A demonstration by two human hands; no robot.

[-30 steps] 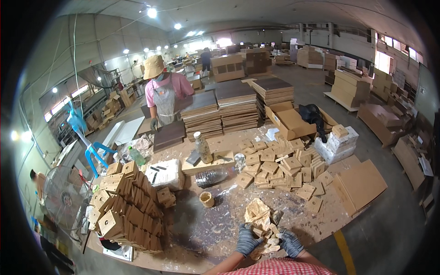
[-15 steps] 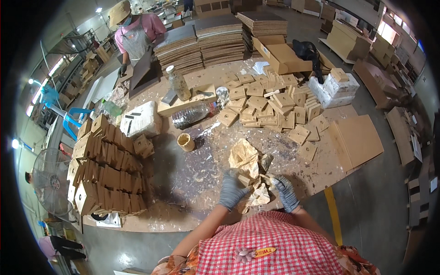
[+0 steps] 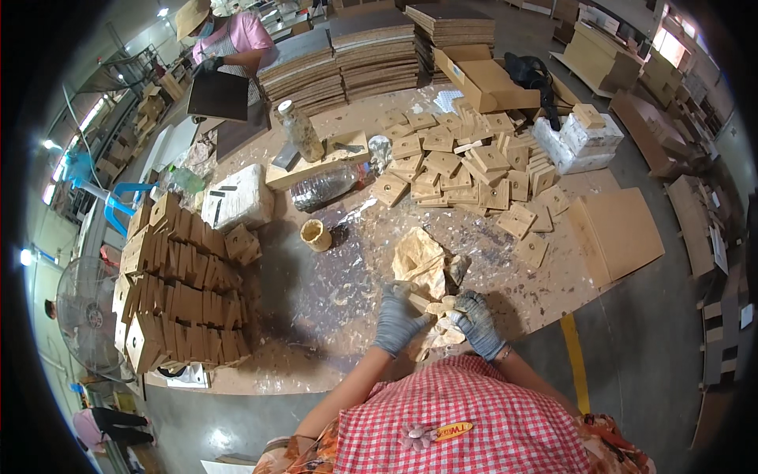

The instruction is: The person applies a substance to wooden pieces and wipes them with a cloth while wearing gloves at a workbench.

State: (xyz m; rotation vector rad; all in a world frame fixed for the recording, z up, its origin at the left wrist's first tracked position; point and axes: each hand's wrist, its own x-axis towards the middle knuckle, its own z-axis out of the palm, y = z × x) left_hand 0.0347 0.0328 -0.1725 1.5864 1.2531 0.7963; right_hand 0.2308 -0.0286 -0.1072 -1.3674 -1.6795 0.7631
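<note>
My left hand [image 3: 399,322], in a grey glove, is closed around a small wooden block [image 3: 421,301], mostly hidden by the fingers. My right hand [image 3: 475,324], gloved alike, has its fingers drawn together at the block's right end. Pale tips or a scrap of material show at those fingers; what they pinch is too small to make out. Beneath and beyond both hands lies a crumpled, stained yellowish cloth [image 3: 420,259] on the worktable. A small dark crumpled piece [image 3: 457,268] touches its right side.
Wooden blocks with holes lie in a loose pile [image 3: 450,170] and in stacked rows [image 3: 185,292] at left. A small cup [image 3: 316,235], bottles [image 3: 300,133], a cardboard sheet [image 3: 617,235] and an open carton [image 3: 482,83] share the table. A co-worker [image 3: 245,35] holds a dark panel [image 3: 218,96].
My right hand has moved left and up, its fingers now against the block in my left hand. The co-worker has lifted a dark panel.
</note>
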